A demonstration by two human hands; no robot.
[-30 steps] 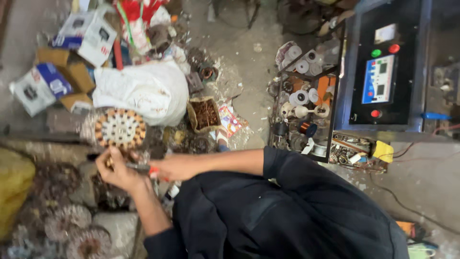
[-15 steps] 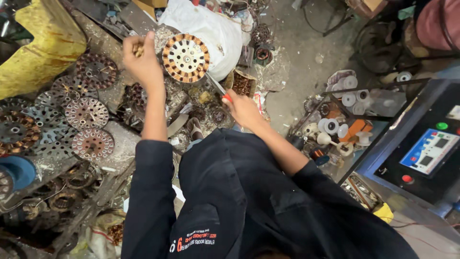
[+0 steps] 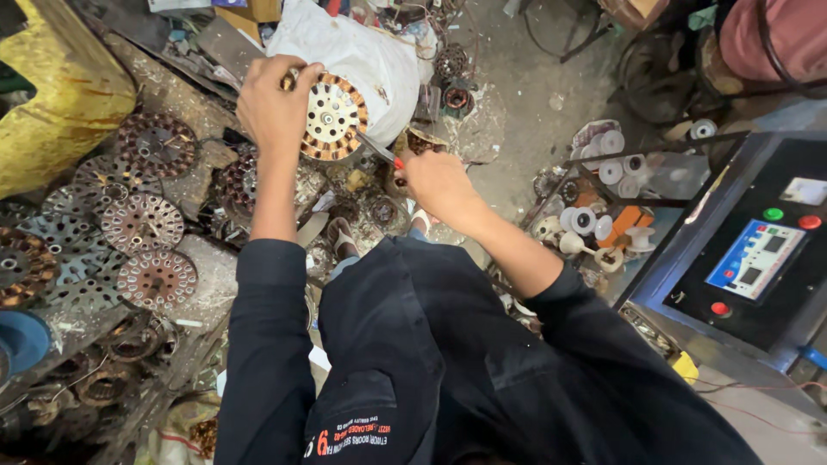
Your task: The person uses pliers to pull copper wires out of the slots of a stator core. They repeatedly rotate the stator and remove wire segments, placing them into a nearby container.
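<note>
The left hand [image 3: 274, 108] holds a round motor core [image 3: 331, 116] by its upper left edge, its grip clamped on the rim with the fingers curled over the top. The core is a flat metal disc standing tilted toward the camera, in front of a white sack [image 3: 370, 60]. Its face is pale and dusty, pierced by a ring of small holes around a centre hub, and its rim carries a band of copper-brown wire coils set in slots, with orange patches between them.

The right hand [image 3: 438, 182] is closed around a tool with a red handle [image 3: 398, 163]; the thin metal blade runs up and left to meet the lower right edge of the core.

Left of the arms, several more round cores [image 3: 142, 222] lie flat on a cluttered worktop, rusty and grey. To the right stand white spools [image 3: 613, 142] on a rack and a dark control box [image 3: 758, 258] with coloured buttons and a blue panel.
</note>
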